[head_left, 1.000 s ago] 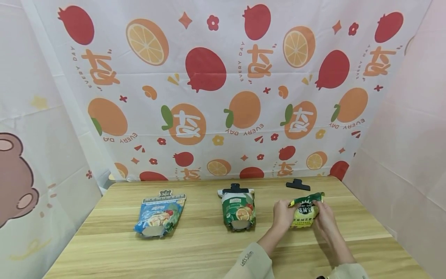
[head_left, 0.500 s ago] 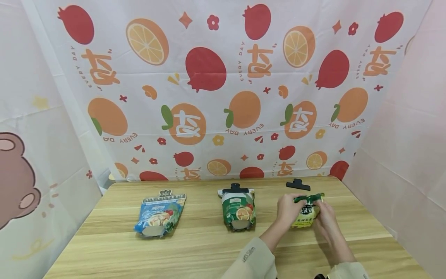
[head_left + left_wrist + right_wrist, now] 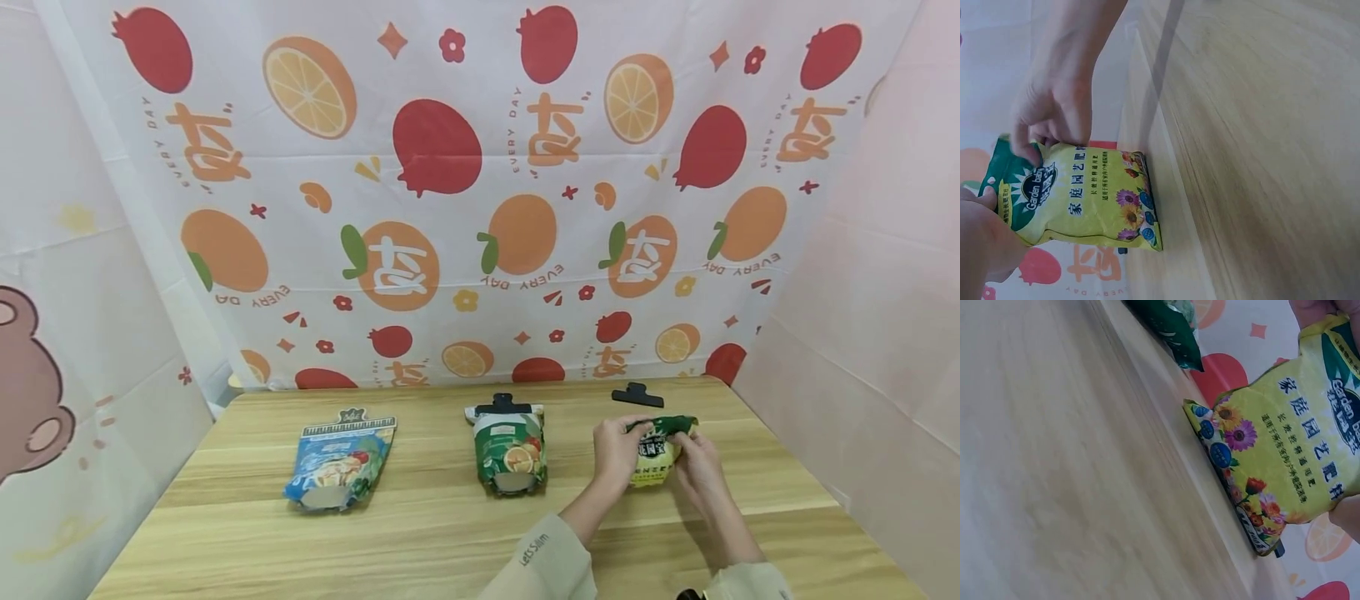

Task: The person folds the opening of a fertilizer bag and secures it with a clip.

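Observation:
A yellow and green fertilizer bag [image 3: 651,462] stands upright at the right of the table, its flowered lower end on the wood. My left hand [image 3: 617,457] pinches its top left corner, thumb on the front. At the other top corner, my right hand [image 3: 701,468] pinches the green edge. The printed front shows whole in the left wrist view, where the bag [image 3: 1085,194] is seen sideways between both hands. Just behind it on the table lies a loose black clip [image 3: 637,395].
To the left stands a green and white bag [image 3: 510,454] with a black clip [image 3: 504,406] across its top. Farther left is a blue bag [image 3: 337,467] under a grey ornate clip [image 3: 351,421]. A fruit-print cloth [image 3: 450,250] hangs behind the table [image 3: 420,542].
My left hand has slid inward over the bag's top left corner, and its thumb has shifted on the front. The right hand keeps its hold. The head view has shifted slightly.

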`<state>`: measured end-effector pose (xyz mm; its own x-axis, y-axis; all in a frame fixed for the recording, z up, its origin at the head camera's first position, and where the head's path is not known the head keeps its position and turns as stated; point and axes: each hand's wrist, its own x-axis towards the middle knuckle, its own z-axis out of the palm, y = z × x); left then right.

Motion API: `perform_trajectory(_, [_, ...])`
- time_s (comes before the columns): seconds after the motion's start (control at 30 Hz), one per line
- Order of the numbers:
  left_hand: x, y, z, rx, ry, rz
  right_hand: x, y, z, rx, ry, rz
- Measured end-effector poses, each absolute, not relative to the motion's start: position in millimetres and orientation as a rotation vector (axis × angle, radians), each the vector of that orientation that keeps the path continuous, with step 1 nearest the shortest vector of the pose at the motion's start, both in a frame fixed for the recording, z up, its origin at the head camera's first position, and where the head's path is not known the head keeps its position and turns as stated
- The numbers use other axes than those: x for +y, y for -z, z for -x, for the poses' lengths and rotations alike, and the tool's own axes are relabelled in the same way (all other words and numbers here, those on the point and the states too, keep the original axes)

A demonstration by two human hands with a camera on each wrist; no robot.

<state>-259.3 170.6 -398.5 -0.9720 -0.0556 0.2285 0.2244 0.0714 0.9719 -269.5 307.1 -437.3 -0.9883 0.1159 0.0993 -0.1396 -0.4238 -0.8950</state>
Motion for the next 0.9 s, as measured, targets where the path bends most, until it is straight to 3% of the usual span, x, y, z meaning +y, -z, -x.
perform_trajectory(0.3, [164, 405, 269, -2.199, 1.987, 0.215, 310, 434, 269, -1.637, -2.499, -0.081])
perform_trajectory(0.63, [150, 424, 268, -2.182, 2.079, 0.198, 312, 430, 270, -1.765, -2.413, 0.104])
perform_trajectory(0.8, [148, 425, 269, -2.168, 2.153, 0.184, 311, 428, 272, -1.984, -2.071, 0.161])
perform_trajectory(0.9, [147, 425, 269, -2.175, 2.154, 0.166, 311, 427, 272, -2.114, -1.670, 0.062])
